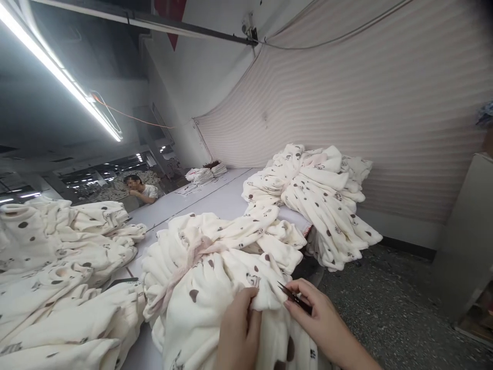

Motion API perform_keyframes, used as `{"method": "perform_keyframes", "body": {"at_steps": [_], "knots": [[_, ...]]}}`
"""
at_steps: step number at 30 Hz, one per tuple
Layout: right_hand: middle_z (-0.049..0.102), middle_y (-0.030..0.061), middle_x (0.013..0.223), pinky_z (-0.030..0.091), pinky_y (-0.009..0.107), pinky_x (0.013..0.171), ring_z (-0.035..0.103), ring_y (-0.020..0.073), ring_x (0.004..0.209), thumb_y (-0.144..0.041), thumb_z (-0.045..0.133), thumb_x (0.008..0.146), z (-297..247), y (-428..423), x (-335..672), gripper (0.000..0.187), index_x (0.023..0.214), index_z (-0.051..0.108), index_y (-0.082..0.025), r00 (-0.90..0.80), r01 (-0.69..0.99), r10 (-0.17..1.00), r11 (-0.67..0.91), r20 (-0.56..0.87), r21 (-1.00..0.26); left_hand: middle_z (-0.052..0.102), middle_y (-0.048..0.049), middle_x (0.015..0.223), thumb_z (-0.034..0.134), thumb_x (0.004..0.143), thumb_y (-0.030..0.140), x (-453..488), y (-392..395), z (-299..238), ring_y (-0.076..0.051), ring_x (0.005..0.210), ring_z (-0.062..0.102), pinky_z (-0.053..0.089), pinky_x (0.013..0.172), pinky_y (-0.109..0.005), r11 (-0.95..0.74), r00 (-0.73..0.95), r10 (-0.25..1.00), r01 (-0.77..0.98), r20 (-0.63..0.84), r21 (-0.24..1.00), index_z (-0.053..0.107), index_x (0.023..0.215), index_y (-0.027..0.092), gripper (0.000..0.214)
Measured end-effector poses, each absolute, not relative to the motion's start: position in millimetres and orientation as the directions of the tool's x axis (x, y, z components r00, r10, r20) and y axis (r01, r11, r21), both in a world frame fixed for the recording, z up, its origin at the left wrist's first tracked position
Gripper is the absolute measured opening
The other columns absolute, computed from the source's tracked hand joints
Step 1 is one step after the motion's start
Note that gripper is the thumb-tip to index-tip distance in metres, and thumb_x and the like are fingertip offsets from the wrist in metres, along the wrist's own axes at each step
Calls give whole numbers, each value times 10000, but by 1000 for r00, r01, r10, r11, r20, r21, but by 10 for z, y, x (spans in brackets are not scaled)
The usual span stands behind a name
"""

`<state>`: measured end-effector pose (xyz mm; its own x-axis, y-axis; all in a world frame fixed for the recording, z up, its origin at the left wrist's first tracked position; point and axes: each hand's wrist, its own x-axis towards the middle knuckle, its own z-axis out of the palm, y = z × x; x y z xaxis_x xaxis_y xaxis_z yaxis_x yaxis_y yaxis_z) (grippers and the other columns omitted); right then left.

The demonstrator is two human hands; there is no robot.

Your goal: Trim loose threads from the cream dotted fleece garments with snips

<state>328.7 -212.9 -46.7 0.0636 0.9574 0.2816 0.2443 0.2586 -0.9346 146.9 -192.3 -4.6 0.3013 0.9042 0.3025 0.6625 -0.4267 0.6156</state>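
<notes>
Left hand (239, 326) had grip pinched on spotted white fleece (208, 308). Right hand (314, 306) gripped dark thread snips (296, 299), tips near fleece. Another spotted bundle (311, 190) sat on counter (225, 198).

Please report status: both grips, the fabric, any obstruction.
Left grip pinches spotted fabric. Right grip holds dark pointed tool, tip near fabric, contact unclear. Nothing visibly blocks the tool.
</notes>
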Motion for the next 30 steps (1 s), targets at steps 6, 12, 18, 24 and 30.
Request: {"method": "perform_keyframes", "body": {"at_steps": [6, 12, 18, 24, 30], "knots": [[638, 25, 970, 480, 268, 735, 619, 199, 879, -384, 491, 881, -261, -2241, 3228, 250, 1071, 630, -301, -50, 426, 949, 303, 312, -852, 606, -53, 937, 472, 869, 313, 1300, -1993, 36, -214, 876, 567, 449, 787, -318, -342, 294, 929, 457, 224, 821, 539, 974, 209, 163], [660, 24, 923, 485, 237, 621, 639, 184, 767, -413, 569, 812, -460, -2317, 3001, 281, 1044, 589, -256, 72, 448, 957, 221, 282, -866, 623, -58, 1010, 573, 821, 320, 1213, -2009, 113, -221, 928, 575, 429, 861, -310, -321, 253, 935, 309, 248, 895, 572, 1087, 231, 280], [640, 30, 839, 462, 258, 663, 615, 182, 774, -255, 442, 873, -481, -2074, 2986, 136, 873, 573, -220, 176, 456, 893, 299, 414, -838, 670, -68, 1019, 688, 712, 317, 1002, -1878, 234, -262, 1008, 567, 429, 856, -310, 254, 50, 962, 212, -270, 944, 688, 887, 190, 216], [630, 5, 796, 467, 243, 631, 608, 169, 732, -334, 526, 858, -201, -1900, 3012, 115, 828, 552, -226, 99, 457, 911, 316, 400, -832, 642, -37, 744, 649, 714, 272, 971, -1811, 291, -191, 684, 587, 458, 643, -284, 404, 247, 899, -151, -361, 902, 647, 802, 147, 153], [647, 21, 930, 485, 259, 679, 630, 182, 817, -330, 539, 866, -75, -2169, 2986, 246, 1101, 586, -276, -127, 597, 836, 494, 534, -632, 619, -36, 655, 653, 722, 241, 989, -1812, 318, -158, 614, 563, 438, 588, -254, 379, 367, 880, -160, -301, 912, 671, 769, 114, 137]]}}
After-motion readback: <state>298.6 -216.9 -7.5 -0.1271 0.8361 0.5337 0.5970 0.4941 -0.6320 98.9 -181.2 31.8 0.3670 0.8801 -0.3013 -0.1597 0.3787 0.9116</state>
